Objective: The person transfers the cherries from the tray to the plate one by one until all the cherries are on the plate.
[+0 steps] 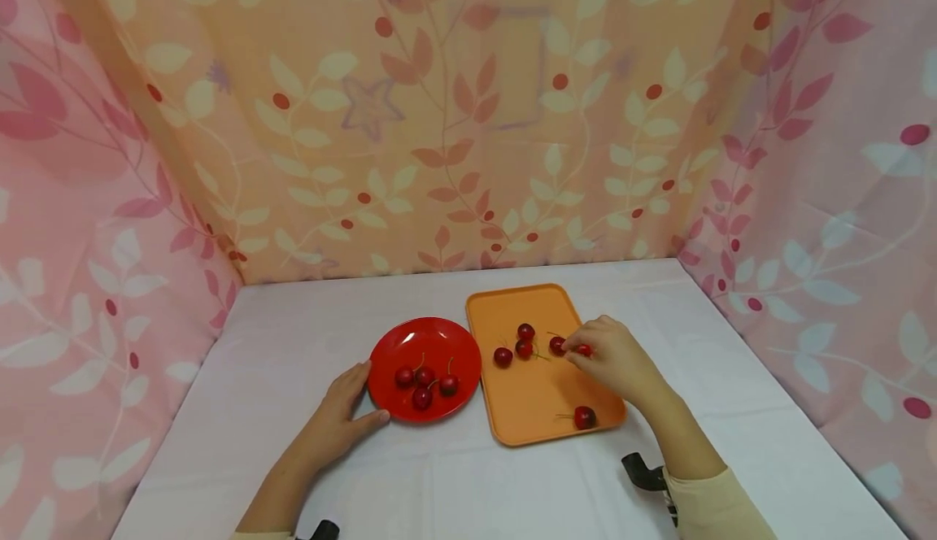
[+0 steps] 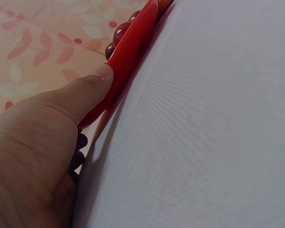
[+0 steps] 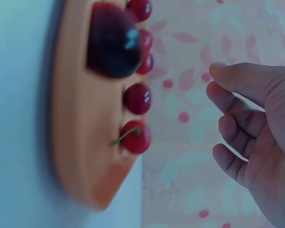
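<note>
The likeliest trouble lies at the right hand (image 1: 615, 361), which hangs over the orange tray (image 1: 523, 422) with thumb and forefinger tips nearly meeting and the other fingers loosely bent; the right wrist view shows nothing between them. One stemmed cherry (image 1: 557, 346) lies just beyond those fingertips and a second cherry (image 1: 584, 350) shows by the fingers, so a careless pinch could nudge the wrong one and set it rolling. The glossy skins look slippery, and a grip taken too high or too hard could squirt the fruit away. Three other cherries (image 1: 503, 357) sit in a loose cluster to the left, with thin stems that could snag. A lone cherry (image 1: 584, 418) near the tray's near edge lies close to the right forearm, which might knock it. The left hand (image 1: 333, 422) rests with fingers spread along the rim of the red plate (image 1: 428, 333), thumb on its near side; too firm a push there could tilt the plate and shift its four cherries (image 1: 421, 398). Plate and tray sit side by side on the white-covered counter (image 1: 439, 483), and their raised rims stand between the two groups of fruit.
</note>
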The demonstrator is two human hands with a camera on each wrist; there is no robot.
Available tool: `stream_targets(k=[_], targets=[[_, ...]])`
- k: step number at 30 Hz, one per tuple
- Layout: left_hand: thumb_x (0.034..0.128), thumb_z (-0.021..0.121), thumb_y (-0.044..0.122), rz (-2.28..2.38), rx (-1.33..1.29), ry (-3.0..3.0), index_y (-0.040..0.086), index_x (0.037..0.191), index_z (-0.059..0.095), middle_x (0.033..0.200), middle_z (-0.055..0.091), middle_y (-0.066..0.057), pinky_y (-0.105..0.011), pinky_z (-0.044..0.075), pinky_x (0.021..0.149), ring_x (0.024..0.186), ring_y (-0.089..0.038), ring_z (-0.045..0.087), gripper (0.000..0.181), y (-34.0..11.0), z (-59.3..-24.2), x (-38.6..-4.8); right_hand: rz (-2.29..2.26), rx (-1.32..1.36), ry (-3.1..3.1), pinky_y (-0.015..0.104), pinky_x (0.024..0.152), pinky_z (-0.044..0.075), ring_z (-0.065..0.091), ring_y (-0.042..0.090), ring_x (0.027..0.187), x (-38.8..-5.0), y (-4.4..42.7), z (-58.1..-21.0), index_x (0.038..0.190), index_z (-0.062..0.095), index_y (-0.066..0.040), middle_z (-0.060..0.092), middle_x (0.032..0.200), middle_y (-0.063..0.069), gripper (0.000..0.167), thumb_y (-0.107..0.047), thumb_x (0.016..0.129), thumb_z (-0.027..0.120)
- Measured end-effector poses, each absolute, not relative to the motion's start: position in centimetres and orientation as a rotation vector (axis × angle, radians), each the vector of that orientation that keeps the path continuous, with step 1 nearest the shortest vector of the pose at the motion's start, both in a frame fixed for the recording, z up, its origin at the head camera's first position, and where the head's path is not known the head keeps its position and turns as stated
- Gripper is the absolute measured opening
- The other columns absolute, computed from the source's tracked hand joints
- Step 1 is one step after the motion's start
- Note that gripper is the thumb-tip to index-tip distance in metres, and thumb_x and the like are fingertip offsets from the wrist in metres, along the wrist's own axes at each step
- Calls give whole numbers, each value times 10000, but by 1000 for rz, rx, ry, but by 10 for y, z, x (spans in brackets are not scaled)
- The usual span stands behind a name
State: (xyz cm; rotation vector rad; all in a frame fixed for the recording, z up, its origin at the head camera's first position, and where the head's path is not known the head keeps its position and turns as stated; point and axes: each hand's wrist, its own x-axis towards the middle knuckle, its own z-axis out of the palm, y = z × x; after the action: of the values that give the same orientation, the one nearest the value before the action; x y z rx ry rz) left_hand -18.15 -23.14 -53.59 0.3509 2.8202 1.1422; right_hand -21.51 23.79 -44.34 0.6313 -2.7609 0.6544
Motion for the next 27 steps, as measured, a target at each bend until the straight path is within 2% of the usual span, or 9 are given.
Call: stream_targets(k=[8, 15, 27], targets=[[857, 765, 554, 1149, 360, 2828, 151, 1639, 257, 1676, 288, -104, -670, 322, 1160, 1540, -363, 221, 1016, -232, -536, -181, 694, 594, -2739, 424, 837, 517, 589, 230, 917, -216, 255, -458, 935, 797, -153, 730, 900, -59, 99, -116, 852, 837], [861, 748, 585, 1148, 366, 2824, 149, 1641, 247, 1681, 277, -106, -656, 286, 1184, 1548, -364, 208, 1025, -232, -541, -183, 645, 471, -2796, 466, 887, 504, 579, 226, 948, -219, 270, -471, 910, 801, -151, 733, 910, -44, 72, -111, 854, 821], [857, 745, 595, 1109, 345, 2821, 167, 1645, 236, 1684, 272, -97, -656, 313, 1172, 1547, -360, 206, 1032, -233, -542, -185, 650, 378, -2885, 467, 887, 497, 558, 251, 953, -221, 278, -487, 840, 785, -193, 679, 895, -21, 106, -238, 816, 877]])
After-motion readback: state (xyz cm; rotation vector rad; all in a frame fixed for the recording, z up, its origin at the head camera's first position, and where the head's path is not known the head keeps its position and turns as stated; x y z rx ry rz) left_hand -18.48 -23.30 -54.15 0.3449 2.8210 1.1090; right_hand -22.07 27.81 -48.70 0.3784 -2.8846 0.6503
